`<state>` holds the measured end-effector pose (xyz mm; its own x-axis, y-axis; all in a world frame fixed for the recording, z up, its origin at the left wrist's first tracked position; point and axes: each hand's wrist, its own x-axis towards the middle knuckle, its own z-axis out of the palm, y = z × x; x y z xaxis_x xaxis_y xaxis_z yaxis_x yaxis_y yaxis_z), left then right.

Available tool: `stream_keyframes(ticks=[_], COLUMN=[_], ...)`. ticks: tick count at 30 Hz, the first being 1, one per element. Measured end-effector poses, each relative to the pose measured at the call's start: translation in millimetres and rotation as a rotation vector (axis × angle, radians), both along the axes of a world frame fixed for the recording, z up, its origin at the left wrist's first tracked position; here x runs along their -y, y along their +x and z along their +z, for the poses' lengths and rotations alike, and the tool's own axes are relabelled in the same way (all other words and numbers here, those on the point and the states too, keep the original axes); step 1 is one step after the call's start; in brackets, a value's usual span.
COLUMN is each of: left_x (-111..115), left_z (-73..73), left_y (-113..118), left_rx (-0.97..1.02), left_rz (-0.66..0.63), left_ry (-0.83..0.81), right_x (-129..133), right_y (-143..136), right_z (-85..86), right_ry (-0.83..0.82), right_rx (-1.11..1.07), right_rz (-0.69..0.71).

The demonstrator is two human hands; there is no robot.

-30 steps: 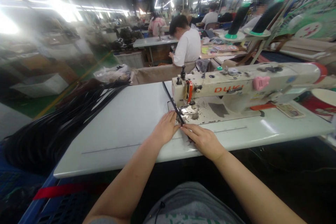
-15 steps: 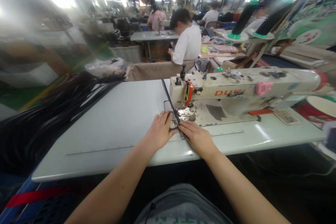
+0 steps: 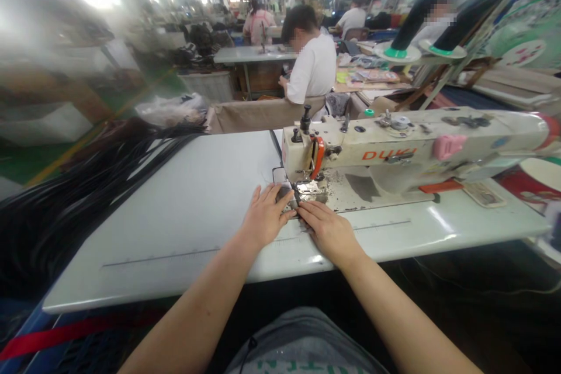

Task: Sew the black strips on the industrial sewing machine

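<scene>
A cream sewing machine (image 3: pixel 394 140) with orange lettering stands on a white table (image 3: pixel 184 204). Under its needle area, a narrow black strip (image 3: pixel 276 141) runs back over the table and forward to my fingers. My left hand (image 3: pixel 265 216) lies just left of the needle plate, fingers spread, its thumb near the strip's front end. At the front of the plate my right hand (image 3: pixel 326 228) presses down with its fingers together, fingertips at the strip. Whether the fingertips pinch the strip is too small to tell.
Long black strips (image 3: pixel 87 193) hang over the table's left side. Behind the table is a beige fabric-lined bin (image 3: pixel 249 117). A person in a white shirt (image 3: pixel 313 67) sits beyond it. Black thread cones (image 3: pixel 409 26) stand at the right back.
My left hand has shifted slightly left, with its fingers more spread. Less of the black strip shows behind the needle area. The view has shifted a little.
</scene>
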<state>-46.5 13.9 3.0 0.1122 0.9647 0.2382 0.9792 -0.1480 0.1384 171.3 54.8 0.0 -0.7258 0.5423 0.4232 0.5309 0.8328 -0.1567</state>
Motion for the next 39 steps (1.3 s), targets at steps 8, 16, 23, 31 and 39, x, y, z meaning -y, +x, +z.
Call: stream_keyframes(ticks=[8,16,23,31,39], left_x=[-3.6,-4.5,-4.8,-5.8,-7.1], left_z=[1.8,1.4,-1.2,0.8,-3.2], left_y=[0.1,-2.9,-3.3,-2.9,-4.1], left_rx=[0.043,0.045,0.023,0.066,0.095], left_rz=[0.013,0.0,0.022,0.026,0.042], left_ry=[-0.034,-0.049,-0.07,-0.011,0.001], right_x=[1.3,1.2,1.2,4.6,6.5], right_y=[-1.8,-1.9,-2.8,0.1,4.1], right_z=[1.3,1.6,5.6,5.7,2.5], right_ry=[0.004,-0.014,-0.041,0.036,0.064], right_rx=[0.005,0.012,0.005,-0.081,-0.121], right_rz=[0.011,0.008,0.01,-0.009,0.026])
